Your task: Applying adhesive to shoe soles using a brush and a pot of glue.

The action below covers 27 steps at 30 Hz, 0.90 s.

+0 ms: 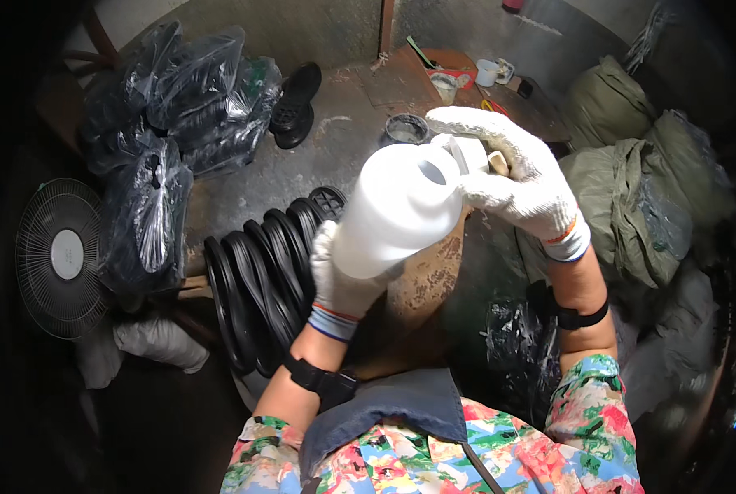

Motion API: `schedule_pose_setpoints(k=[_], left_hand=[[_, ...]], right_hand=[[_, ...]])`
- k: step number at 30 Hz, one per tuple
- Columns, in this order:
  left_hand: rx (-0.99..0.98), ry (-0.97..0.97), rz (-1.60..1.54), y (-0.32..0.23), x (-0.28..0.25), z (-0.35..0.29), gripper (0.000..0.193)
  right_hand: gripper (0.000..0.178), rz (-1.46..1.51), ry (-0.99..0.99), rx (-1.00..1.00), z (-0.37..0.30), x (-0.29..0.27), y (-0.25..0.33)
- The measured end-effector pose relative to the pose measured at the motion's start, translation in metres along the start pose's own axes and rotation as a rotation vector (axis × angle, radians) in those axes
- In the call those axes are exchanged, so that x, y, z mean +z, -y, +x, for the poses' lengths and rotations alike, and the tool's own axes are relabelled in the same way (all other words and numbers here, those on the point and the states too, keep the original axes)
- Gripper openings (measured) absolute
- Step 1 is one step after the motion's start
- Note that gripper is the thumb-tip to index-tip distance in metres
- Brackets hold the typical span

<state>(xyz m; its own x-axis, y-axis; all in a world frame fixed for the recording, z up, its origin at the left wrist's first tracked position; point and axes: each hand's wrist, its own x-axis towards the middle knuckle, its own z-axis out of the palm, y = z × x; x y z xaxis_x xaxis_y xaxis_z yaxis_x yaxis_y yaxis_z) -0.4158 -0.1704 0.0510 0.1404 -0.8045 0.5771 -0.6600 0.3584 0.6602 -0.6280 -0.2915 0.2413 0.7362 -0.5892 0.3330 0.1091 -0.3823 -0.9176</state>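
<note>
My left hand [343, 290], in a white knit glove, is wrapped round a large white plastic bottle [392, 218]. The bottle tilts up to the right, and its dark open mouth [434, 171] faces my right hand. Close beside that mouth, my gloved right hand [528, 177] grips a white cap [469, 155] between thumb and fingers. A small tan stub [498, 163] shows among those fingers; I cannot tell what it is. A row of black shoe soles [261, 280] stands to the left of the bottle.
Bagged black soles [195, 90] are piled at the far left, with loose soles [294, 107] beside them. A fan [65, 255] stands left. Behind my hands are a dark-filled cup [406, 128], a red tray [458, 66] and a white mug [487, 72]. Green sacks [615, 189] lie right.
</note>
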Motion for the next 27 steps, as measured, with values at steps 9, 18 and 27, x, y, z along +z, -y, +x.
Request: schedule_pose_setpoints(k=[9,18,27], left_hand=[[-0.701,-0.101,-1.7,-0.002,-0.068,-0.019,0.062],[-0.591,0.081,-0.74,-0.007,-0.082,-0.049,0.059],[-0.059,0.003,0.098,-0.007,-0.096,-0.079,0.033]], right_hand=[[0.071,-1.006,0.32,-0.456,0.004,0.02,0.059],[0.051,-1.029,0.393,-0.334,0.006,0.064,0.063],[0.048,-0.946,0.437,-0.316,0.02,0.09,0.051]])
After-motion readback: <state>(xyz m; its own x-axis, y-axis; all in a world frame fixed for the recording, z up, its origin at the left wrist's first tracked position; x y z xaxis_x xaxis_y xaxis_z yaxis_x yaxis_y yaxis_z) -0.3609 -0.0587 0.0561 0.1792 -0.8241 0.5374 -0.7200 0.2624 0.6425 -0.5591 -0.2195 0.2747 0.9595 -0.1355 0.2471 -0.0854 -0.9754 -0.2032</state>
